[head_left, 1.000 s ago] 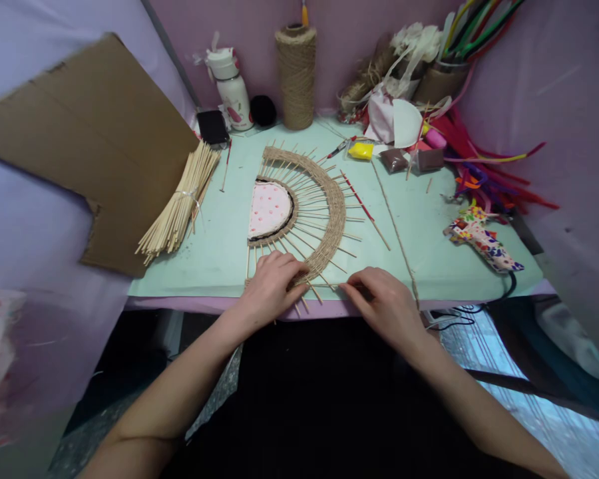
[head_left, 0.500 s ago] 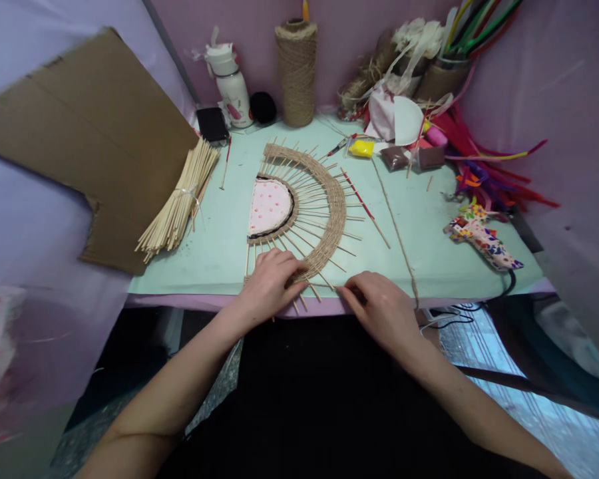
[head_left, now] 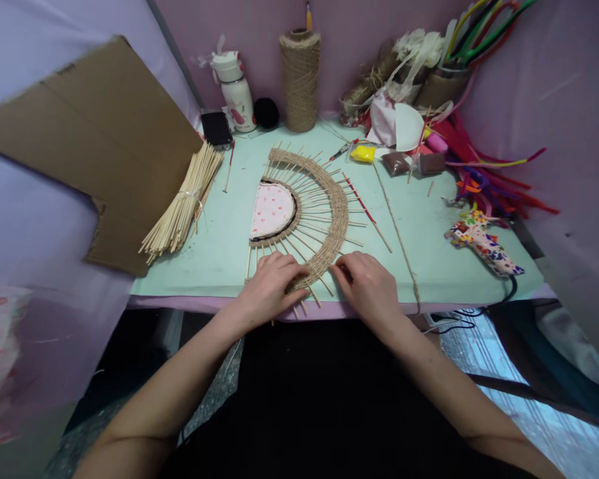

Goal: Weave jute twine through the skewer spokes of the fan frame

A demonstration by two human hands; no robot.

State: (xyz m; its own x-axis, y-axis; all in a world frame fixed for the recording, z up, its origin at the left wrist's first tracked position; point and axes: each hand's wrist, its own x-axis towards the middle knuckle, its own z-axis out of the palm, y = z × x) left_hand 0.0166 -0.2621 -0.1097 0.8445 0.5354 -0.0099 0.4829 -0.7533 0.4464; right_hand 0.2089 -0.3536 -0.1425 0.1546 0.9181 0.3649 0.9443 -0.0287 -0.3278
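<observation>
A half-round woven piece (head_left: 337, 206) lies on the pale green mat: thin sticks fan out from a pink dotted fabric half-disc (head_left: 272, 209), with a band of jute twine woven across them. My left hand (head_left: 273, 285) lies on the near end of the band, fingers fairly flat, pressing it down. My right hand (head_left: 368, 286) is right beside it, fingertips pinched together on the jute twine at the band's near end, touching the sticks. A loose length of twine (head_left: 399, 238) runs across the mat to the right of my right hand.
A tied bundle of sticks (head_left: 184, 199) lies at the left, beside a big cardboard sheet (head_left: 94, 140). At the back stand a bottle (head_left: 237, 93) and a twine spool (head_left: 300, 83). On the right are pipe cleaners (head_left: 484, 174) and a floral-covered tool (head_left: 484, 243).
My right hand has moved left and away from me, from the mat's near edge up to the end of the woven band. My left hand has stayed put.
</observation>
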